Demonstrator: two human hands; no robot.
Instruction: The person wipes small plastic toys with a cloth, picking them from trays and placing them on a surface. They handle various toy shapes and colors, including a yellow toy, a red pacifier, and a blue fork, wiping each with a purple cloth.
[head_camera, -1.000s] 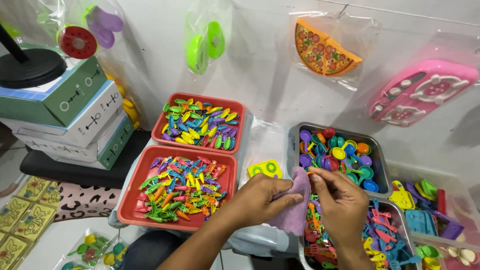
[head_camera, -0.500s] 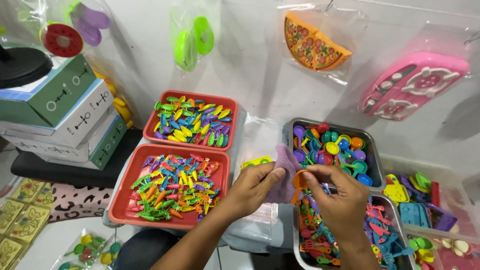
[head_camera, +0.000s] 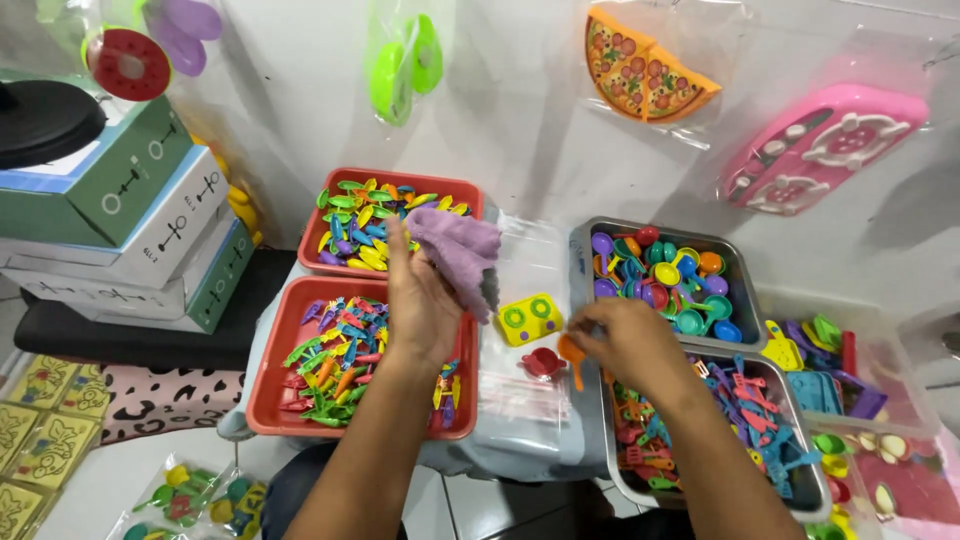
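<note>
Purple cloth (head_camera: 455, 250) in left hand (head_camera: 420, 300), its fingers partly hidden

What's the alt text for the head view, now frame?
The left hand lifts a purple cloth over two red trays of small colourful plastic toy pieces, while the right hand rests by an orange toy spoon and a red toy cup.

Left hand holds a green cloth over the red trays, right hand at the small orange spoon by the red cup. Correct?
Not quite: the head view shows the soft cloth in the left hand is purple, not green. The rest stands: it is over the red trays, and the right hand is at the small orange spoon by the red cup.
</note>
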